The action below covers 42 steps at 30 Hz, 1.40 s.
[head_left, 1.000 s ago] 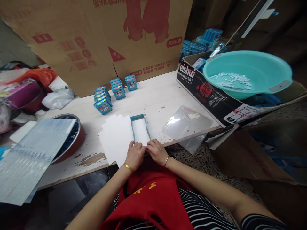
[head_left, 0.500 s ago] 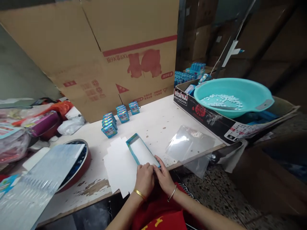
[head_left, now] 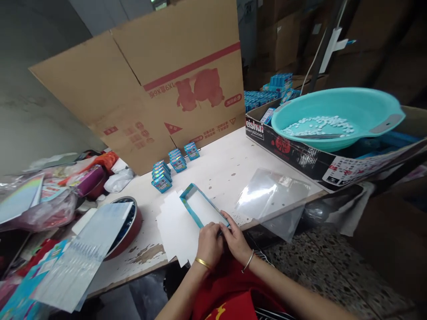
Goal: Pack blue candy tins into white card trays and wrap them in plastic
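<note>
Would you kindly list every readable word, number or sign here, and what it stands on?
"eishui": black box.
"berry&Drink": below it, first letters unclear.
"24", faint: grey background surface.
Red upside-down print on brown cardboard: characters uncertain.
Too small or blurred: red character and white label on black box, small blue boxes.
Blue frame: none legible.

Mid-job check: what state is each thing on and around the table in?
Blue-walled box: open on top, white inside.
Left hand: fingers curled at the box's near end.
Right hand: holding the near right corner.
White sheets: fanned out.
Clear plastic: overhanging the edge of the table.
Turquoise basin: holding white pieces.
Red bowl: partly covered by translucent sheets.
Small blue boxes: standing in rows.
Cardboard panel: standing.
</note>
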Each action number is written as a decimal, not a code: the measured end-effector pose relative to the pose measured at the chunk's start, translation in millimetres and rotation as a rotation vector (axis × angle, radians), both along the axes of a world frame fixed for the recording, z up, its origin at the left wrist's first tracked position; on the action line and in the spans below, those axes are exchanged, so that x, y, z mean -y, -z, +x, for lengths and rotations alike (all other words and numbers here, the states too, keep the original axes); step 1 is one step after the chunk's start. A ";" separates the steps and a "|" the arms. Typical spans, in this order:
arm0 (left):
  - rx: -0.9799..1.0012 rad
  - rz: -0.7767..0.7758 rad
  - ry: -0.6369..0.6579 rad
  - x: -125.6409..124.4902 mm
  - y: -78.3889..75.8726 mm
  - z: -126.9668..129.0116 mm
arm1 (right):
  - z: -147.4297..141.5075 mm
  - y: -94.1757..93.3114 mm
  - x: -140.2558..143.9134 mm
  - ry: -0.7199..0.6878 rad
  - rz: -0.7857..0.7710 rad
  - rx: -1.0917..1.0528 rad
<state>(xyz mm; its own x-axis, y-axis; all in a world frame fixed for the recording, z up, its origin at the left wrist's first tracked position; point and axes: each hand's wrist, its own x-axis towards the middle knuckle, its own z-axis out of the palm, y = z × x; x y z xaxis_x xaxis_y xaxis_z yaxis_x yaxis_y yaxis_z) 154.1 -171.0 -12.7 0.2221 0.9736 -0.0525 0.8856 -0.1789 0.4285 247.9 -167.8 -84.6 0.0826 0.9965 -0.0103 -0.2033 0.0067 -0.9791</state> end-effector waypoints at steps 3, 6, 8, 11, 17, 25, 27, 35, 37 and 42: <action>-0.008 -0.032 0.012 -0.5 1.7 -2.9 | -4.4 3.3 5.4 0.001 0.000 -0.006; 0.011 -0.066 0.019 -5.3 -0.7 -8.5 | -8.2 2.8 4.9 -0.017 -0.003 0.007; 0.031 -0.091 0.020 -11.8 -3.7 -12.1 | -9.8 -1.0 -2.0 -0.034 0.002 0.015; 0.108 -0.007 -0.006 -26.6 -7.4 -14.6 | -12.0 -10.7 -23.7 -0.047 0.049 0.006; 0.177 0.115 -0.060 -64.5 -4.4 -11.3 | -16.6 -18.7 -67.8 0.005 -0.035 -0.052; 0.145 0.011 0.078 -106.4 2.3 -4.9 | -12.7 -5.1 -90.6 0.102 -0.077 -0.032; 0.144 0.020 0.083 -114.9 5.2 -5.1 | -12.6 -4.1 -99.5 0.107 -0.086 -0.032; 0.110 0.275 0.140 -135.8 28.4 -18.6 | -14.6 -9.1 -126.8 0.096 -0.115 -0.102; 0.103 0.349 0.191 -137.1 31.9 -20.5 | -11.2 -13.4 -126.9 0.089 -0.099 -0.110; 0.108 0.434 0.261 -136.5 29.9 -22.5 | -2.2 -22.9 -120.9 0.088 -0.072 -0.210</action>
